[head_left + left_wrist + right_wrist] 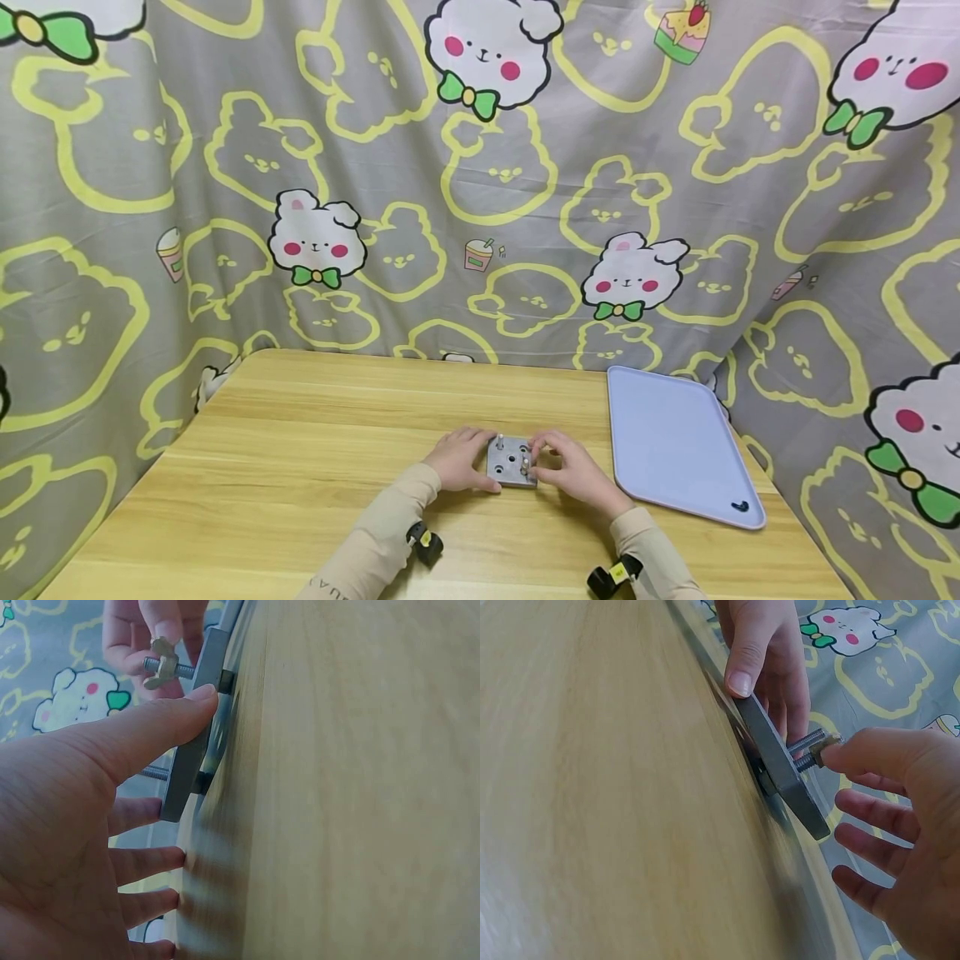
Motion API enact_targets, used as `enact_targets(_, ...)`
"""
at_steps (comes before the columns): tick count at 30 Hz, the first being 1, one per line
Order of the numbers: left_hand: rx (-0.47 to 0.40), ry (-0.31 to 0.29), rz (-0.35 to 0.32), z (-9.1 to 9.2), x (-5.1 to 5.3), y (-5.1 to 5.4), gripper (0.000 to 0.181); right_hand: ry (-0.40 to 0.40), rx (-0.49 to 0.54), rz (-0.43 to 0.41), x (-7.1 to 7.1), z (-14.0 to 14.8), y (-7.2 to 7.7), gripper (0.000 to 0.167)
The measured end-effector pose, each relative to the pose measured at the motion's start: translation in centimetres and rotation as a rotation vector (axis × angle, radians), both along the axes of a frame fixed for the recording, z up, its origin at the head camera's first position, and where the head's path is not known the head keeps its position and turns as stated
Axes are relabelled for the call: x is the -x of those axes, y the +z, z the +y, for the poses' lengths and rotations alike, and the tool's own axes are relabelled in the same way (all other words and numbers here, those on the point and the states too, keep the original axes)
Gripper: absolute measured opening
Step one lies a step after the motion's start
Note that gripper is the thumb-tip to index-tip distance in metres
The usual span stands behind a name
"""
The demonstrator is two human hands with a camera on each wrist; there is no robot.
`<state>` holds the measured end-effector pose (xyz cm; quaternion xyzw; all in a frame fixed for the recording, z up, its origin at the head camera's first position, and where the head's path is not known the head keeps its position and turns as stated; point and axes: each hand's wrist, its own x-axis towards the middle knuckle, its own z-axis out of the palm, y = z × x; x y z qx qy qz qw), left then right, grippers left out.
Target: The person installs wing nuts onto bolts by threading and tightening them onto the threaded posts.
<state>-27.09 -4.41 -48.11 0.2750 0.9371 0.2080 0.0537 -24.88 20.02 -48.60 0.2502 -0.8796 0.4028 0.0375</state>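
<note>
With a bunny curtain (517, 192) at twelve o'clock and a blue tray (675, 442) at three, the left hand (458, 461) grips a grey plate (512, 472) on the wooden surface (352, 425), the right hand (573, 472) pinching a wing nut (162, 666).

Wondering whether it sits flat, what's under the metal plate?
In the left wrist view, two bolt heads show under the metal plate, between it and the wooden tabletop. The plate itself hides anything beneath its middle.

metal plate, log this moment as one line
left hand: grips metal plate | right hand: pinches wing nut on bolt | blue tray: untouched, at right
</note>
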Motion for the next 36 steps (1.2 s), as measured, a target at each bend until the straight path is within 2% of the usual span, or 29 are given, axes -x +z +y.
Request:
enact_targets(7,0.004,-0.001,0.000,0.02,0.01,-0.01,0.091,0.012,-0.036,0.040,-0.04,0.15,-0.07,0.037)
enact_targets(9,0.003,-0.002,0.000,0.02,0.05,-0.07,0.091,0.022,-0.035,0.048,-0.02,0.19,-0.14,0.035)
enact_targets(14,0.002,-0.002,0.005,0.00,0.15,-0.24,0.092,0.009,-0.036,0.029,-0.06,0.09,0.00,0.017)
enact_targets(18,0.003,-0.004,0.012,-0.01,0.21,-0.36,0.092,0.001,-0.027,0.011,-0.15,-0.03,0.17,0.020)
enact_targets(23,-0.002,-0.007,0.012,-0.01,0.22,-0.37,0.092,0.002,-0.025,0.015,-0.09,-0.01,0.05,0.015)
enact_targets(26,0.000,-0.006,0.012,0.00,0.17,-0.28,0.092,0.002,-0.022,0.019,-0.01,0.07,-0.07,0.018)
enact_targets(31,0.004,-0.003,0.008,0.02,0.17,-0.28,0.092,0.027,-0.030,0.037,0.06,0.19,-0.27,0.042)
enact_targets(36,0.004,0.000,0.002,0.04,0.13,-0.33,0.091,0.027,-0.050,0.045,-0.02,0.20,-0.23,0.033)
